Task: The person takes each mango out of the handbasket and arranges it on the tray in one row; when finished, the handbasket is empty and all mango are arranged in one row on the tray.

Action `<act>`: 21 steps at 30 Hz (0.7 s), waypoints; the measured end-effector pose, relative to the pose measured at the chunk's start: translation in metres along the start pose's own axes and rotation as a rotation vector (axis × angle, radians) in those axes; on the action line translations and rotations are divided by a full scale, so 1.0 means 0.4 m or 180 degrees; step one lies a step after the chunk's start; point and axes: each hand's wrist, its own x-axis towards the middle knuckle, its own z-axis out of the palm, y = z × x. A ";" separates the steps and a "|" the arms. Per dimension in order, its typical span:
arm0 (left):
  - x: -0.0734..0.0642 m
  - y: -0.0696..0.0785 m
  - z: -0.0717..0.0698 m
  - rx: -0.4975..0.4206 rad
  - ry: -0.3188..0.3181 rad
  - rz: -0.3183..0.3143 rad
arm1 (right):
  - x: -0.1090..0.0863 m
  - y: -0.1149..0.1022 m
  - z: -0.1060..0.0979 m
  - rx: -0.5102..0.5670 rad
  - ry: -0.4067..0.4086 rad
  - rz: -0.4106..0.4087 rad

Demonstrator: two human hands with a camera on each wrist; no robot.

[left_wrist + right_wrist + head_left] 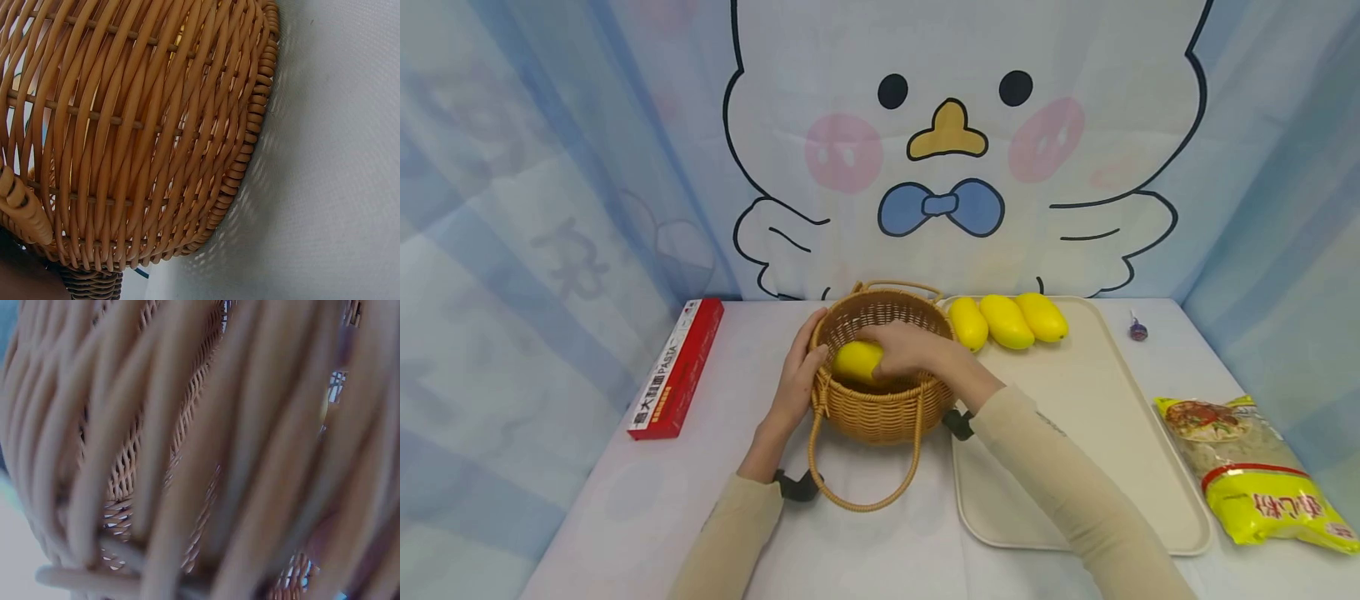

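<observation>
A round wicker basket (868, 415) stands mid-table in the head view, one hoop handle folded toward me and the other toward the back. At its left side my left hand (797, 377) grips the rim, thumb near the inner edge. My right hand (906, 347) reaches in over the right rim and holds a yellow mango (854, 362) inside; its fingertips are partly hidden. Both wrist views are filled by the weave, with the basket wall (144, 119) beside the white tablecloth in the left one and blurred canes (187, 462) close up in the right one.
A beige tray (1075, 450) lies right of the basket, with three yellow mangoes (1006, 322) at its back left corner. Farther right are a lollipop (1138, 330) and a yellow noodle bag (1262, 479). A red pasta box (677, 375) lies at the left.
</observation>
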 end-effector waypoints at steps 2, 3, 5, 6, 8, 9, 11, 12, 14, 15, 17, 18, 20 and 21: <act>0.000 -0.001 0.000 -0.0019 0.0000 0.0007 | -0.005 0.000 -0.003 0.0000 0.0055 -0.0027; 0.000 -0.001 0.001 -0.0028 -0.0002 0.0011 | -0.007 0.000 -0.005 0.0006 0.0081 -0.0043; 0.002 0.000 0.002 -0.0050 -0.0010 0.0019 | -0.011 0.001 -0.006 -0.0019 0.0144 -0.0058; 0.002 0.002 0.003 -0.0050 -0.0012 0.0023 | -0.013 0.002 -0.006 -0.0032 0.0183 -0.0057; 0.003 0.005 0.004 -0.0054 -0.0016 0.0019 | -0.017 0.003 -0.009 -0.0022 0.0256 -0.0048; 0.003 0.007 0.005 -0.0059 -0.0015 0.0019 | -0.019 0.003 -0.010 -0.0026 0.0291 -0.0043; 0.005 0.008 0.005 -0.0046 -0.0014 0.0011 | -0.023 0.004 -0.013 -0.0003 0.0352 -0.0042; 0.005 0.009 0.005 -0.0040 -0.0014 0.0011 | -0.025 0.003 -0.016 0.0015 0.0371 -0.0044; 0.004 0.009 0.004 -0.0031 -0.0017 0.0006 | -0.030 0.003 -0.020 0.0032 0.0410 -0.0060; 0.004 0.009 0.004 -0.0022 -0.0022 0.0005 | -0.033 0.002 -0.022 0.0033 0.0427 -0.0070; 0.004 0.007 0.003 -0.0025 -0.0028 0.0012 | -0.038 0.000 -0.026 0.0032 0.0461 -0.0093; 0.003 0.006 0.003 -0.0029 -0.0028 0.0014 | -0.041 -0.001 -0.028 0.0029 0.0476 -0.0096; 0.007 -0.024 0.003 -0.0034 0.0011 0.0048 | -0.046 -0.002 -0.030 0.0031 0.0504 -0.0101; 0.010 -0.038 0.003 -0.0035 0.0033 0.0063 | -0.049 -0.002 -0.031 0.0021 0.0520 -0.0109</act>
